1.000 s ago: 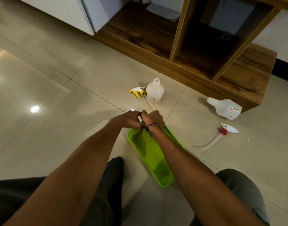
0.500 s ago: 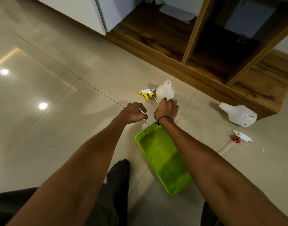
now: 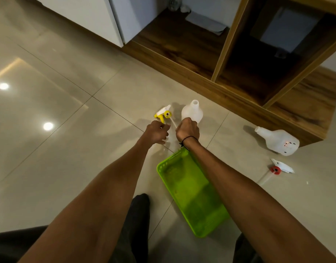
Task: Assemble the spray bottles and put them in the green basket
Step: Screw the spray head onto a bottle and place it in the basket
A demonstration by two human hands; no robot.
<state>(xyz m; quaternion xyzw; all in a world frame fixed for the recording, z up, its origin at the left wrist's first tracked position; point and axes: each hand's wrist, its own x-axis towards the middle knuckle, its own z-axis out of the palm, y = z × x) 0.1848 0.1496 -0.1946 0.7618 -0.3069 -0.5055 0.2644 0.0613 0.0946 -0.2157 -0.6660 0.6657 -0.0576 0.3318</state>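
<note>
A green basket [image 3: 190,194] lies on the tiled floor between my forearms. Beyond it stands an upright white bottle [image 3: 192,111] without a head. My right hand [image 3: 188,130] is against its lower body, fingers curled round it and mostly hidden. A yellow-and-white spray head [image 3: 163,113] with its thin tube lies just left of the bottle. My left hand [image 3: 157,133] hovers right below it, fingers loosely curled, holding nothing I can see. At the right a second white bottle [image 3: 278,141] lies on its side, and a red-and-white spray head [image 3: 280,168] lies in front of it.
A wooden shelf unit [image 3: 239,76] with open compartments runs along the floor behind the bottles. White cabinet doors [image 3: 98,16] stand at the back left. My knees in dark trousers [image 3: 136,224] are at the bottom edge.
Both hands left the basket's far rim and moved forward. The right hand reached the upright bottle, the left moved toward the yellow spray head. The camera tilted closer.
</note>
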